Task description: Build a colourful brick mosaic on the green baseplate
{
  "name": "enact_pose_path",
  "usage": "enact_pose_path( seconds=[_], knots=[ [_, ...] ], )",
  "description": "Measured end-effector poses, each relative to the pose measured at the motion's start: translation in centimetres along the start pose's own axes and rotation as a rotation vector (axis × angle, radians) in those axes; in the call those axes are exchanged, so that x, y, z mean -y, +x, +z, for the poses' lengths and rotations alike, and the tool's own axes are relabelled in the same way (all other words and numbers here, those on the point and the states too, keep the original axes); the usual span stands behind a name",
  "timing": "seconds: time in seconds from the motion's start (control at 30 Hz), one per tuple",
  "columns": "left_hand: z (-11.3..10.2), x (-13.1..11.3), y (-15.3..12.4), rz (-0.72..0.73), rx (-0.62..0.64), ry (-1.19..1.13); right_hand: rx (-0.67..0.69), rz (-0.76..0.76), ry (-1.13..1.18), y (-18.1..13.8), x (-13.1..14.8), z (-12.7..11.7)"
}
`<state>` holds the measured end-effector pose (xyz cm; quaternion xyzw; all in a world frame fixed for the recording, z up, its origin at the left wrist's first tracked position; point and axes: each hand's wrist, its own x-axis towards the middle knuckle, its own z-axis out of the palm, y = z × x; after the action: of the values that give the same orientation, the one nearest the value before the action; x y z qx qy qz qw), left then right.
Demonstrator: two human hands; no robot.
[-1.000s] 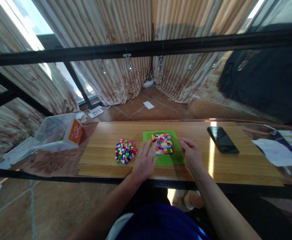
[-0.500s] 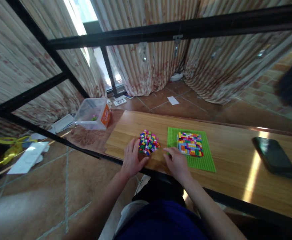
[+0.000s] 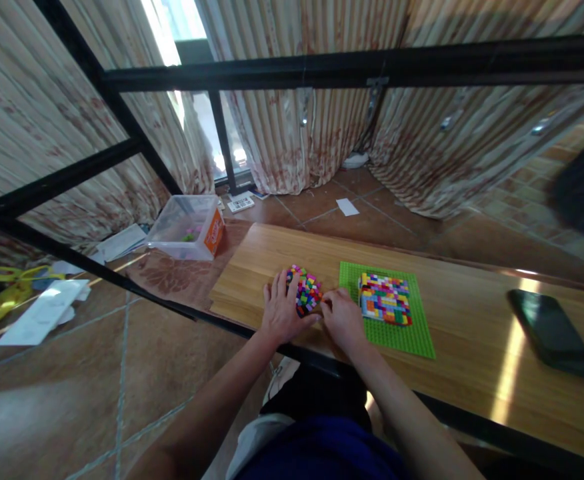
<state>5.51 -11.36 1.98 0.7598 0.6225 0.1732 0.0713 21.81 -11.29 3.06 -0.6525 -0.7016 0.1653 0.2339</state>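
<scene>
A pile of small coloured bricks [image 3: 308, 291] lies on the wooden table [image 3: 452, 313]. My left hand [image 3: 281, 311] lies flat over the pile's left side with its fingers spread. My right hand [image 3: 341, 317] rests just right of the pile, its fingers curled toward the bricks; what they hold is hidden. A green baseplate [image 3: 397, 333] lies to the right, with a block of mixed coloured bricks [image 3: 385, 298] built on it.
A black phone [image 3: 552, 333] lies at the table's right. A clear plastic box [image 3: 187, 227] with an orange label sits left of the table on a patterned cloth. Black metal bars cross overhead. Papers lie on the tiled floor, and curtains hang behind.
Both hands have left the green baseplate and moved left to the loose brick pile. The view has swung left; the left hand now covers part of the pile.
</scene>
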Motion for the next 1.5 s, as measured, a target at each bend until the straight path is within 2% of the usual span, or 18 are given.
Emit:
enact_pose_path(
  seconds=[0.13,0.23,0.37,0.5,0.6,0.73,1.13,1.3,1.5],
  knots=[
    [0.4,0.0,0.0,0.001,-0.031,0.026,-0.091,0.015,0.184,-1.2,-0.4,-1.3],
    [0.4,0.0,0.1,0.011,-0.044,0.037,-0.158,0.122,0.378,-3.1,-1.5,-3.0],
    [0.3,0.1,0.2,0.033,-0.046,0.043,-0.233,0.34,0.609,-5.2,-4.8,-5.4],
    [0.3,0.3,0.4,0.052,-0.059,0.054,-0.413,0.487,0.61,-5.3,-8.7,-7.6],
    [0.4,0.4,0.6,0.062,-0.071,0.061,-0.491,0.494,0.505,-4.5,-11.0,-8.5],
    [0.4,0.4,0.7,0.064,-0.076,0.06,-0.473,0.453,0.368,-2.9,-12.3,-8.6],
    [0.3,0.4,0.9,0.07,-0.084,0.062,-0.405,0.398,0.22,-0.6,-11.4,-8.7],
    [0.3,0.4,0.9,0.068,-0.087,0.066,-0.413,0.378,0.251,-0.6,-11.6,-8.7],
    [0.4,0.4,0.8,0.069,-0.099,0.067,-0.421,0.373,0.444,-0.8,-12.4,-8.1]
  ],
)
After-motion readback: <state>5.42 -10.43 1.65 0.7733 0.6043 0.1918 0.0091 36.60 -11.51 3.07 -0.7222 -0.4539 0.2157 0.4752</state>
